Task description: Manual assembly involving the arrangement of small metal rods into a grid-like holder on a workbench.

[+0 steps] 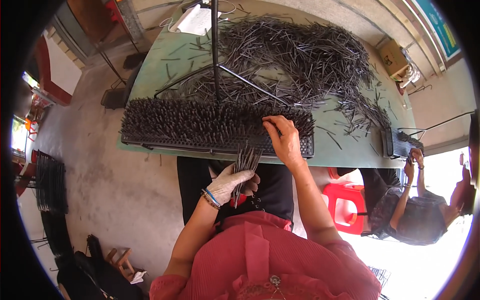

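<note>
My left hand [227, 184], in a pale knit glove, is closed around a bundle of thin dark strips [247, 161] below the table's front edge. A long black perforated tray [200, 148] lies along that edge, densely filled with upright dark strips [185, 121] over its left and middle. My bare right hand [285, 137] reaches over the tray's right part, thumb and fingers bent together at the strips. Whatever sits between those fingertips is too small to make out. A black metal frame [216, 55] rises behind the tray, its slanted rods reaching down to it.
Loose dark strips [305, 55] are heaped across the green table [155, 65]. A white paper pad [192, 20] lies at the far left, a cardboard box [393, 58] at the far right. Another person [425, 215] works at a second tray [397, 143], near a red stool [345, 205].
</note>
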